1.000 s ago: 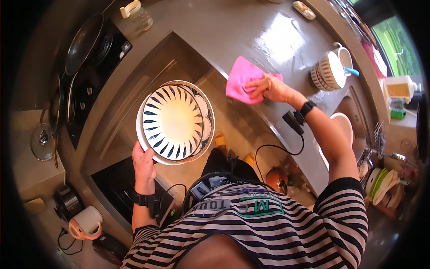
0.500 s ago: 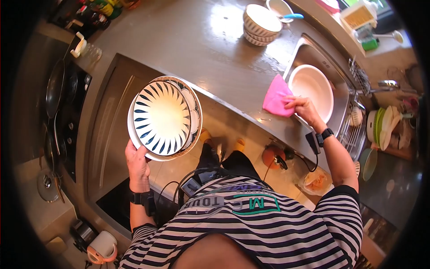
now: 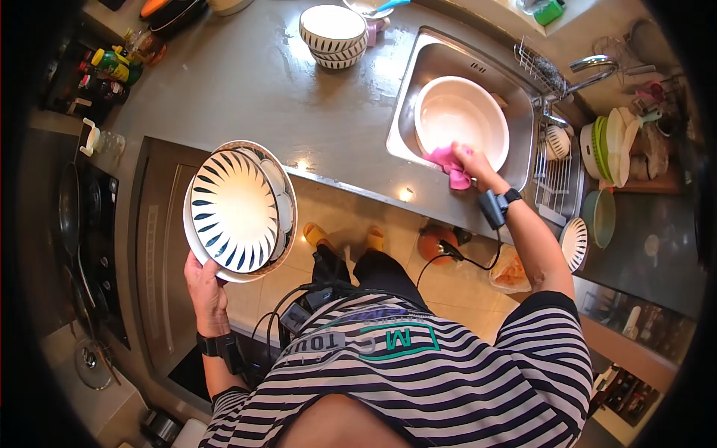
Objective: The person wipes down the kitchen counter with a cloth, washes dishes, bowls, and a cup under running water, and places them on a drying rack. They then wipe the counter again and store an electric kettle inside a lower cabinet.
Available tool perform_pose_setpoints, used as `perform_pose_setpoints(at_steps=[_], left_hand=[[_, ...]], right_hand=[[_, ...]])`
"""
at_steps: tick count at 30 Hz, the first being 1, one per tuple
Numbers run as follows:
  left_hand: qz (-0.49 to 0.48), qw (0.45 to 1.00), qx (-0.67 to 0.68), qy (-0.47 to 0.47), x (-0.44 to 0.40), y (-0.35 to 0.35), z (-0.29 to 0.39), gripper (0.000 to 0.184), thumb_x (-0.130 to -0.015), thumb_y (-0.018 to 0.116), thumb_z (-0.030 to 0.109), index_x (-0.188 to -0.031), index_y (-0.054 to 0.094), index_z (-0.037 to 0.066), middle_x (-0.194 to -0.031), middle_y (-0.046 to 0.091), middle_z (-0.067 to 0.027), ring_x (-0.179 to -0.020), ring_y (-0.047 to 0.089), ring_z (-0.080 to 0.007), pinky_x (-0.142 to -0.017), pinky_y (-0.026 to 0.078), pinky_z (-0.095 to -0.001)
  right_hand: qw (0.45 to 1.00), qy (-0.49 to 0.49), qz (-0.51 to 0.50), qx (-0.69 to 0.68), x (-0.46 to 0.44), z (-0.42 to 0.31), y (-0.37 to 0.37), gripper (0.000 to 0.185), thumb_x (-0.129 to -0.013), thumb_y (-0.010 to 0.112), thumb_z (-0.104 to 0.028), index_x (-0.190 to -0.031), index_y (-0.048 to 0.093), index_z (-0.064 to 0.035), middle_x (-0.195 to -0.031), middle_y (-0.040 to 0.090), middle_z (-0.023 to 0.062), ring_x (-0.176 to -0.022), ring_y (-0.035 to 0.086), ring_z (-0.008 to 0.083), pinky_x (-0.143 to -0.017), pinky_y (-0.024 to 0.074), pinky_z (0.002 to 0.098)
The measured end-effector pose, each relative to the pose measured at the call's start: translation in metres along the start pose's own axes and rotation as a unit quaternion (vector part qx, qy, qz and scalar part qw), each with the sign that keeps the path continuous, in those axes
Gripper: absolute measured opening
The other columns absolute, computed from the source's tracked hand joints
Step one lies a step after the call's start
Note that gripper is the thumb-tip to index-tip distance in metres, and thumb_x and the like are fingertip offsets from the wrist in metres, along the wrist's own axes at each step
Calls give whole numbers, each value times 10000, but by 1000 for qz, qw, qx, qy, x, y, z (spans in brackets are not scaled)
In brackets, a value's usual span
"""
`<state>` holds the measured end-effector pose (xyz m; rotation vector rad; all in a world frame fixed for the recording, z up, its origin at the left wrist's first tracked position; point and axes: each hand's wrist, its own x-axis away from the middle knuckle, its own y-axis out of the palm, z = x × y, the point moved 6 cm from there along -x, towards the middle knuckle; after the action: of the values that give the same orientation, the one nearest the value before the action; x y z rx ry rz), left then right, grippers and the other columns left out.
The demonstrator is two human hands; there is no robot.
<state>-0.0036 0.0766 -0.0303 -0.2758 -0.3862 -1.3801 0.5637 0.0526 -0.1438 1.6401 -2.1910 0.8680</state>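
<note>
My left hand (image 3: 205,291) grips the near rim of a stack of plates, held tilted over the floor beside the counter. The top plate (image 3: 234,211) is white with dark leaf-shaped strokes around it. Under it show a flower-patterned dish (image 3: 282,209) and a larger white rim; how many pieces lie beneath is hidden. My right hand (image 3: 472,166) is closed on a bunched pink cloth (image 3: 457,178) at the sink's near edge. Right behind the cloth stands a white basin (image 3: 455,112) in the metal sink (image 3: 403,112); whether they touch I cannot tell.
Stacked patterned bowls (image 3: 334,37) stand on the grey counter (image 3: 246,82). A faucet (image 3: 594,66) and a wire rack (image 3: 554,175) flank the sink on the right. At the left are bottles (image 3: 116,67) and a pan (image 3: 69,209) on the stove.
The pink cloth, spread beside the basin before, is now bunched at the sink's near edge in my right hand. My left hand keeps hold of the plates. The whole view has shifted.
</note>
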Motion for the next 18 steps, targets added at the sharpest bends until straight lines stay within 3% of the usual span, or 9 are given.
perform_pose_setpoints(at_steps=[2,5,7,8,10,12,13,16,18], left_hand=[[-10,1000,-4,-2,-3,4,1,371,-800,578,-17,-1166,520,-41,-1047,641,-118,-863,660,-171,-691,555,-259],[-25,1000,-5,-4,-6,11,1,376,-797,579,-23,-1167,520,-43,-1048,641,-120,-866,659,-171,-695,554,-261],[-20,1000,3,-4,-1,16,-2,378,-795,579,-27,-1168,521,-43,-1047,641,-120,-869,658,-172,-699,553,-264],[-16,1000,7,-4,3,17,-5,379,-792,579,-31,-1166,523,-43,-1045,642,-120,-870,658,-172,-705,552,-265],[-8,1000,15,-4,10,19,-7,380,-785,581,-38,-1162,526,-44,-1041,643,-118,-873,657,-174,-718,550,-268],[-15,1000,13,-5,11,20,-5,379,-778,586,-43,-1154,531,-45,-1040,643,-117,-878,655,-178,-740,545,-276],[-18,1000,13,-6,10,19,-3,379,-775,588,-45,-1150,534,-46,-1039,644,-117,-881,655,-180,-751,543,-280],[-9,1000,10,4,13,6,-14,374,-763,597,-53,-1133,543,-49,-1017,646,-108,-864,646,-174,-765,532,-284],[-10,1000,17,13,21,3,-10,382,-756,606,-47,-1133,547,-50,-1015,647,-103,-871,644,-171,-777,527,-282]], right_hand=[[918,-112,108,365,4,-6,-13,381,-866,543,-376,-796,698,-35,-735,681,143,-684,649,330,-680,497,401],[879,-35,39,475,4,-17,-9,364,-806,535,-338,-917,712,-40,-905,677,208,-875,640,362,-798,474,445],[852,-159,36,498,-13,-12,-8,336,-789,538,-240,-1029,680,-53,-1013,661,199,-924,620,352,-798,470,434],[847,-242,41,471,-36,12,-13,342,-807,552,-246,-1066,664,-53,-1023,663,182,-914,622,322,-791,474,408],[905,-222,-37,362,-38,12,-11,370,-838,580,-271,-1130,630,-49,-1016,662,138,-890,611,249,-783,475,355],[964,-2,-197,179,19,-23,7,418,-866,610,-311,-1183,592,-39,-982,657,84,-860,586,165,-780,467,301],[951,-67,-224,204,23,-13,3,474,-872,633,-386,-1180,594,-27,-947,633,38,-846,542,101,-752,459,259],[959,-146,-80,230,30,-18,-11,318,-837,686,-249,-1020,655,10,-877,666,49,-801,612,141,-744,485,284],[995,-41,3,-96,23,-4,-21,228,-872,634,-168,-1012,619,11,-893,638,86,-768,634,160,-676,525,264]])
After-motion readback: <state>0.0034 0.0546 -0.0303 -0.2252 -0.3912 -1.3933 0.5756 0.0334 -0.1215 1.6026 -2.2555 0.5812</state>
